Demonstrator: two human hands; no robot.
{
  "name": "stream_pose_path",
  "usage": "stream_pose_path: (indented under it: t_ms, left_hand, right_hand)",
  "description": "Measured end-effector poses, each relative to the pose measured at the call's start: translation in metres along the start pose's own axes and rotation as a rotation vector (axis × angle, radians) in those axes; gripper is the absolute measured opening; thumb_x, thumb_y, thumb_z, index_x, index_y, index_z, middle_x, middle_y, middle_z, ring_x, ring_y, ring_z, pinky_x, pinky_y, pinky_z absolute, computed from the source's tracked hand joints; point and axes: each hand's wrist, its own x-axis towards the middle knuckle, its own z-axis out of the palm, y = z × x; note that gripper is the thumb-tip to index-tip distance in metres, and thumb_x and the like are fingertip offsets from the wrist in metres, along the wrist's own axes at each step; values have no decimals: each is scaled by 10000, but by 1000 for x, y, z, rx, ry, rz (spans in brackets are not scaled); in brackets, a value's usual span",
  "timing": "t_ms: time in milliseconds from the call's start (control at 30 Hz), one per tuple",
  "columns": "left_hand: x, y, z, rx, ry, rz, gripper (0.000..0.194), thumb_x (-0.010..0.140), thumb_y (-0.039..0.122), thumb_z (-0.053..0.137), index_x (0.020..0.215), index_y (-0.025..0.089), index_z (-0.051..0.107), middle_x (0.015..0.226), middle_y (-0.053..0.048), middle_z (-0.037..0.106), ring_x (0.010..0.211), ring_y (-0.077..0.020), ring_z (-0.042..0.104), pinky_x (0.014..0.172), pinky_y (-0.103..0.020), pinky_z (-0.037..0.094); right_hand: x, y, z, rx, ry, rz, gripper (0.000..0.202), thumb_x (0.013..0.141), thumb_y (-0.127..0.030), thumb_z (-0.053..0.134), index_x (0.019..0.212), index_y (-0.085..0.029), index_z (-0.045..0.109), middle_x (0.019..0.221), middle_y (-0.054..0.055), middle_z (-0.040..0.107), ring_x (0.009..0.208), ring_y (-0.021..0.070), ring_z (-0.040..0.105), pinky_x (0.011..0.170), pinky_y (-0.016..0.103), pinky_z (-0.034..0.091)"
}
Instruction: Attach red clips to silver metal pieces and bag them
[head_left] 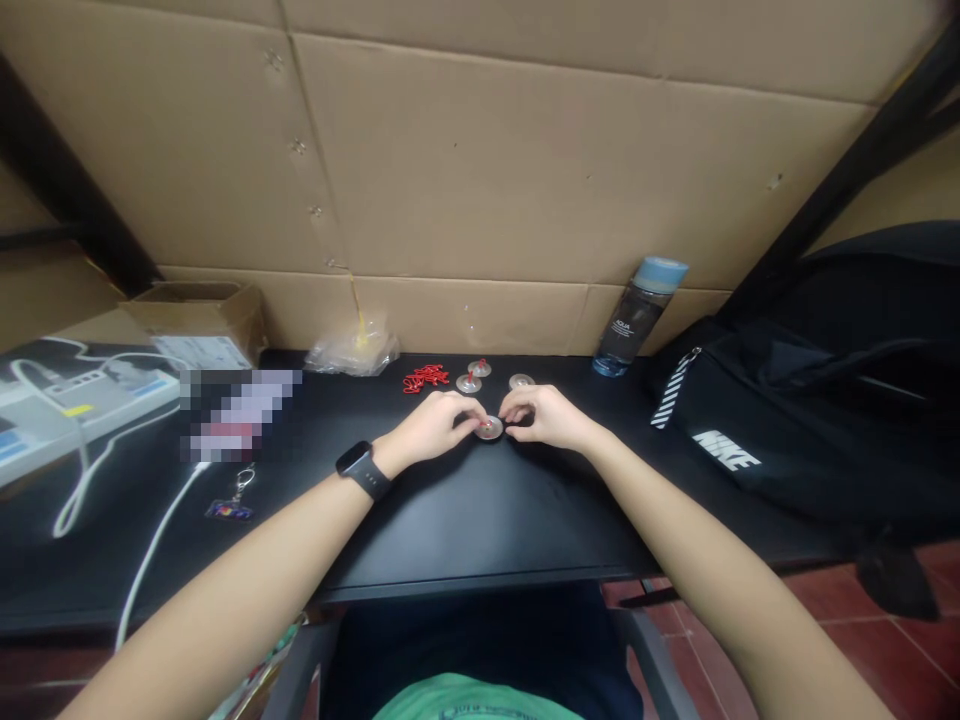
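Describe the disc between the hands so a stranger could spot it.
On the black table, look between the left hand and the right hand. There is a small round silvery disc with red at its middle. It is the closest one; the other three discs sit farther back.

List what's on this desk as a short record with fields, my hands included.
Left hand: fingers at the nearest metal disc
Right hand: beside that disc, contact unclear
Other discs: three, farther back
Red cords: bunched, left of discs
Bottle: blue cap, right of discs
Black bag: right side
Cardboard box: left, by the back wall
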Motion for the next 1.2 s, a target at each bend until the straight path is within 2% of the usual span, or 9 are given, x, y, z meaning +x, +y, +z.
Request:
stream_pose_path:
  t_ms: [100, 233, 367, 600, 933, 1200]
  left_hand:
    - [-1, -3, 1, -13, -34, -20, 159, 956, 208, 607, 1020, 253, 745, 963, 9, 789, 875, -160, 738, 837, -249, 511]
    - [-1, -6, -2, 14, -36, -16, 151, 953, 213, 610, 999, 251, 749, 959, 7, 793, 888, -166, 743, 863, -249, 508]
    - [-1, -6, -7, 23, -60, -4, 160, 968, 233, 604, 1016, 255, 755, 949, 4, 798, 889, -165, 748, 870, -244, 502]
    - [-1, -5, -8, 65, -76, 10, 157, 967, 247, 613, 1003, 268, 764, 961, 1, 803, 910, -174, 746, 900, -267, 477]
    - [-2, -6, -7, 71, -82, -7, 148, 953, 237, 624, 988, 268, 764, 937, 0, 803, 868, -167, 741, 846, -255, 451]
    - [-3, -9, -5, 16, -67, -42, 103, 925, 235, 666, 965, 260, 757, 933, 8, 804, 918, -178, 750, 928, -284, 453]
  right_hand:
    - [1, -3, 2, -32, -34, -5, 273, 728, -130, 748, 992, -197, 754, 924, 25, 741, 793, 164, 672, 731, 270, 554]
    - [1, -4, 2, -112, -9, -26, 401, 709, -189, 821, 1101, -212, 739, 1006, 38, 750, 878, 191, 667, 793, 296, 530]
    - [1, 0, 6, -85, -13, -9, 428, 744, -260, 836, 1154, -215, 723, 1030, 44, 755, 931, 201, 691, 832, 304, 527]
    - [4, 0, 17, -48, 22, -6, 356, 789, -246, 809, 1133, -218, 725, 1044, 51, 769, 958, 208, 713, 860, 321, 530]
    - [5, 4, 24, 56, 38, 53, 400, 757, -335, 859, 1114, -215, 725, 1050, 43, 766, 975, 207, 704, 828, 308, 504]
    - [7, -3, 28, 141, 77, 123, 385, 751, -294, 832, 1107, -207, 712, 1080, 48, 750, 981, 205, 670, 799, 309, 467]
